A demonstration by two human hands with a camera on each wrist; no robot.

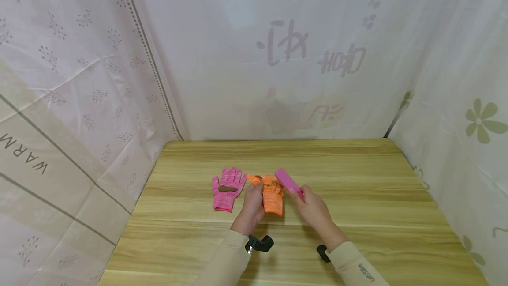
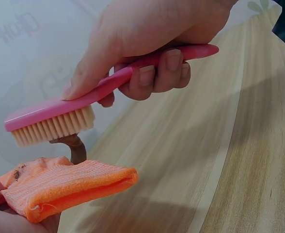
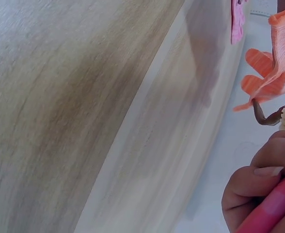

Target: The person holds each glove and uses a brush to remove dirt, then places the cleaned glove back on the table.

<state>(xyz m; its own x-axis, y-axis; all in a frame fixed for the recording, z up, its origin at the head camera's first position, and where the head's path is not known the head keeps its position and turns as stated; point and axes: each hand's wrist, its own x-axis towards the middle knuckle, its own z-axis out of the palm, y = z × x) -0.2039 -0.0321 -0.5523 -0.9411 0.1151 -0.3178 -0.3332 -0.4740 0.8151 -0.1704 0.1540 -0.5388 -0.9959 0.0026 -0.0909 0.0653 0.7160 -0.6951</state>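
My left hand (image 1: 252,203) holds up an orange knitted glove (image 1: 273,202), its cuff towards me. In my right hand (image 1: 313,210) I grip the handle of a pink brush (image 1: 290,183), thumb along its back. The left wrist view shows the pale bristles (image 2: 55,127) facing down, just above the glove. A brown curled strip (image 2: 76,147) stands up between glove and bristles; the right wrist view shows this strip (image 3: 264,117) reaching from the glove to the bristle tips. Dark specks mark the glove's surface. Most of my left hand's fingers are hidden behind the glove.
Left of my hands, a pink glove (image 1: 225,201) lies flat on the wooden table (image 1: 341,162), with a brown patch (image 1: 228,188) across its palm. Patterned cloth curtains (image 1: 222,56) stand along the table's back and both sides.
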